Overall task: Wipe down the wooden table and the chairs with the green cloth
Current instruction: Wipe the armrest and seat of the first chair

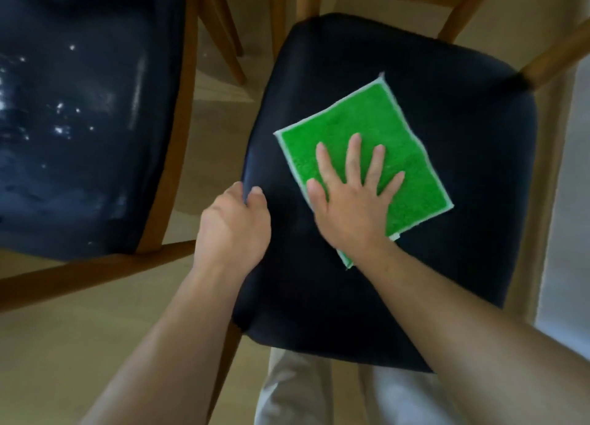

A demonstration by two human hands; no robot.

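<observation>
A green cloth [376, 128] with a pale border lies flat on the dark padded seat of a wooden chair [463, 137] in the middle of the view. My right hand [351, 198] presses on the cloth's near part with fingers spread and straight. My left hand [236, 226] grips the seat's left edge, fingers curled round it.
A second chair [79, 121] with a dark, worn, shiny seat stands to the left, its wooden frame close by. Wooden legs [223, 32] rise at the top, over a light wooden floor [64, 345]. My light trousers [303, 392] show below the seat.
</observation>
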